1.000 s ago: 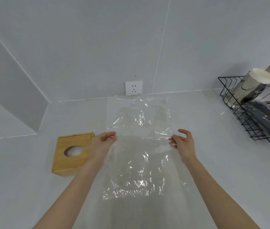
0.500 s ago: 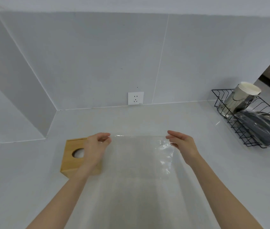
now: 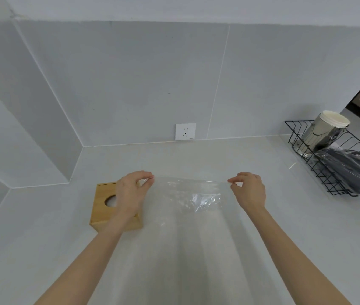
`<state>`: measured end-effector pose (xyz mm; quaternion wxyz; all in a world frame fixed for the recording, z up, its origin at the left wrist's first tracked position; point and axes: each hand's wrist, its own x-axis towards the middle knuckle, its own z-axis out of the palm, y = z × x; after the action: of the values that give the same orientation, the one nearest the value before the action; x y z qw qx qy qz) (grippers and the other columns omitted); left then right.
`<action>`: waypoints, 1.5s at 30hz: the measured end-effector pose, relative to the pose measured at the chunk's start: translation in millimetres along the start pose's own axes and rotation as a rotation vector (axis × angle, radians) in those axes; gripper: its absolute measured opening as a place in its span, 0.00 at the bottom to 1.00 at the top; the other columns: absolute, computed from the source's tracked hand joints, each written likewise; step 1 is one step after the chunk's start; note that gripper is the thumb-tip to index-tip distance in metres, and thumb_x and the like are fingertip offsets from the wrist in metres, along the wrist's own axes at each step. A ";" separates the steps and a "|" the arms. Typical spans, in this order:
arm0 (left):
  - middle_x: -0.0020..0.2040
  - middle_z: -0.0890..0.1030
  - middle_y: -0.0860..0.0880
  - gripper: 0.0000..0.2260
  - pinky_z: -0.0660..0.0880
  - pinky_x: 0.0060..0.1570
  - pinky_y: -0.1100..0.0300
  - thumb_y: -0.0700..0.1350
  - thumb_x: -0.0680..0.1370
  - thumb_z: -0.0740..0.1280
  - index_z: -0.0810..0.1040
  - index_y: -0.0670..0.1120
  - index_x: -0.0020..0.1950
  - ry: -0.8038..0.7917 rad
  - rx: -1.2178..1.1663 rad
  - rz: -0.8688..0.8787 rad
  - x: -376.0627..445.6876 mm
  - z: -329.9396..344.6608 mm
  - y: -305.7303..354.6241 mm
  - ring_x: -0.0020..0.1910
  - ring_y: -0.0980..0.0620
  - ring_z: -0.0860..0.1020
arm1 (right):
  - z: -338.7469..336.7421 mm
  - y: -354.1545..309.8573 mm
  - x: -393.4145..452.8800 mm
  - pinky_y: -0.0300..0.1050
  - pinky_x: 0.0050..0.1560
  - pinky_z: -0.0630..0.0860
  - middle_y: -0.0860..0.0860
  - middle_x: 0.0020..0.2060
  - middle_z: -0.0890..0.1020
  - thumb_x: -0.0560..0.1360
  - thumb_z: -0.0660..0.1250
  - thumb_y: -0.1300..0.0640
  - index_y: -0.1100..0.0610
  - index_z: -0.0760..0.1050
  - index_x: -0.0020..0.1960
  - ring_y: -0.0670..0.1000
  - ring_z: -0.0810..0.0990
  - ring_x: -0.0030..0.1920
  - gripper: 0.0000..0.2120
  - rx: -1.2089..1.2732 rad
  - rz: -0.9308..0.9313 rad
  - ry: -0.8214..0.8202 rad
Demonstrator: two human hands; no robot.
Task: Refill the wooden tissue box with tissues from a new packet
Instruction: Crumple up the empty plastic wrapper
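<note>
Head view: left hand (image 3: 130, 192) and right hand (image 3: 249, 190) pinch a clear plastic wrapper (image 3: 188, 194) taut; wooden tissue box (image 3: 105, 208) at nine o'clock. Best kept level, edges firmly held.

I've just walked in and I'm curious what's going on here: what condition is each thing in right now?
clear plastic bag: held up flat, stretched between both hands.
left hand: pinches the bag's top left corner.
right hand: pinches the bag's top right corner.
wooden tissue box: upright on the counter, lid on, something white shows in the round hole.
wire rack: holds a tilted shiny canister and a dark packet.
wall socket: nothing plugged in.
</note>
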<state>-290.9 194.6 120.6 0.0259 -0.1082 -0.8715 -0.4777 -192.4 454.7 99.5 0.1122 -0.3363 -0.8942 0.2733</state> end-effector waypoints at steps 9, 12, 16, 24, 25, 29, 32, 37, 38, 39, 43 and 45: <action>0.46 0.84 0.53 0.04 0.53 0.68 0.62 0.43 0.73 0.70 0.84 0.47 0.45 -0.075 -0.032 0.164 -6.4 6.5 26.6 0.45 0.68 0.77 | -4.4 -45.6 -5.4 0.50 0.73 0.55 0.48 0.67 0.73 0.73 0.67 0.54 0.49 0.67 0.69 0.50 0.66 0.70 0.25 -0.068 -0.410 -0.343; 0.40 0.82 0.60 0.04 0.65 0.58 0.66 0.42 0.72 0.71 0.84 0.47 0.45 -0.099 -0.151 0.160 -8.0 2.8 41.2 0.41 0.72 0.76 | -4.2 -63.6 -5.1 0.46 0.63 0.68 0.50 0.60 0.80 0.76 0.64 0.55 0.53 0.75 0.62 0.52 0.75 0.62 0.15 -0.062 -0.490 -0.309; 0.30 0.83 0.57 0.03 0.74 0.45 0.72 0.43 0.71 0.72 0.84 0.47 0.44 -0.014 -0.333 0.023 5.0 -20.8 47.5 0.39 0.58 0.81 | -22.6 -68.0 3.3 0.45 0.48 0.75 0.52 0.43 0.85 0.76 0.65 0.54 0.56 0.81 0.48 0.53 0.81 0.47 0.09 0.035 -0.386 -0.379; 0.50 0.83 0.51 0.20 0.70 0.50 0.57 0.55 0.80 0.53 0.80 0.46 0.52 -0.298 -0.739 -0.467 19.7 -22.9 -3.7 0.60 0.47 0.76 | -73.1 -77.9 3.9 0.40 0.36 0.76 0.53 0.41 0.86 0.75 0.65 0.62 0.59 0.80 0.48 0.49 0.84 0.41 0.06 0.668 -0.210 -0.714; 0.51 0.81 0.49 0.21 0.70 0.49 0.58 0.56 0.79 0.53 0.79 0.44 0.53 -0.344 -0.838 -0.518 17.9 -17.6 -9.4 0.59 0.45 0.75 | -72.2 -78.8 3.6 0.42 0.34 0.77 0.53 0.40 0.86 0.75 0.64 0.62 0.58 0.80 0.47 0.50 0.84 0.40 0.06 0.739 -0.189 -0.718; 0.54 0.80 0.41 0.31 0.72 0.56 0.55 0.64 0.76 0.52 0.77 0.38 0.57 -0.530 -1.109 -0.738 4.8 -1.4 -6.4 0.48 0.46 0.80 | -55.4 -79.4 5.0 0.39 0.28 0.78 0.50 0.37 0.86 0.76 0.62 0.63 0.58 0.79 0.47 0.47 0.85 0.37 0.08 1.007 -0.028 -0.706; 0.57 0.81 0.38 0.37 0.74 0.59 0.51 0.67 0.73 0.49 0.81 0.38 0.56 -0.640 -1.232 -0.695 -1.4 5.2 2.3 0.54 0.42 0.81 | -34.2 -74.0 5.8 0.38 0.31 0.79 0.48 0.38 0.87 0.77 0.61 0.62 0.57 0.79 0.48 0.45 0.85 0.38 0.08 1.097 0.115 -0.675; 0.55 0.82 0.38 0.36 0.79 0.48 0.52 0.68 0.71 0.49 0.79 0.43 0.58 -0.734 -1.182 -0.604 0.1 3.4 6.6 0.50 0.40 0.82 | -11.0 -58.5 1.9 0.41 0.33 0.79 0.50 0.40 0.87 0.77 0.63 0.60 0.58 0.79 0.52 0.48 0.85 0.42 0.07 1.016 0.228 -0.702; 0.54 0.82 0.39 0.33 0.79 0.46 0.53 0.67 0.71 0.50 0.78 0.45 0.59 -0.740 -1.112 -0.586 1.2 2.5 5.0 0.50 0.41 0.82 | -9.0 -55.9 1.2 0.42 0.35 0.79 0.51 0.41 0.86 0.77 0.63 0.60 0.58 0.79 0.53 0.49 0.85 0.44 0.08 1.004 0.237 -0.715; 0.53 0.83 0.42 0.29 0.80 0.43 0.54 0.64 0.72 0.52 0.76 0.46 0.60 -0.731 -1.030 -0.566 1.9 2.9 3.2 0.49 0.43 0.83 | -8.0 -54.1 0.4 0.43 0.36 0.80 0.52 0.43 0.86 0.77 0.63 0.59 0.58 0.79 0.53 0.50 0.85 0.44 0.08 0.994 0.245 -0.728; 0.46 0.86 0.46 0.14 0.80 0.38 0.59 0.43 0.76 0.64 0.76 0.45 0.62 -0.619 -0.854 -0.525 2.2 8.2 -5.7 0.46 0.47 0.84 | -6.1 -50.0 -1.8 0.45 0.38 0.81 0.55 0.43 0.85 0.75 0.66 0.58 0.58 0.79 0.52 0.52 0.85 0.44 0.08 0.966 0.258 -0.775; 0.43 0.86 0.46 0.11 0.80 0.36 0.60 0.39 0.77 0.63 0.78 0.46 0.58 -0.586 -0.863 -0.541 2.3 8.0 -9.3 0.44 0.48 0.84 | -5.4 -47.4 -1.5 0.48 0.42 0.82 0.56 0.44 0.85 0.73 0.68 0.57 0.59 0.79 0.53 0.54 0.85 0.44 0.10 0.929 0.252 -0.799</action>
<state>-294.7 196.8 108.9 -0.3852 -0.0103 -0.5655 -0.7292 -214.8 426.4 130.7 -0.1295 -0.2272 -0.6083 0.7494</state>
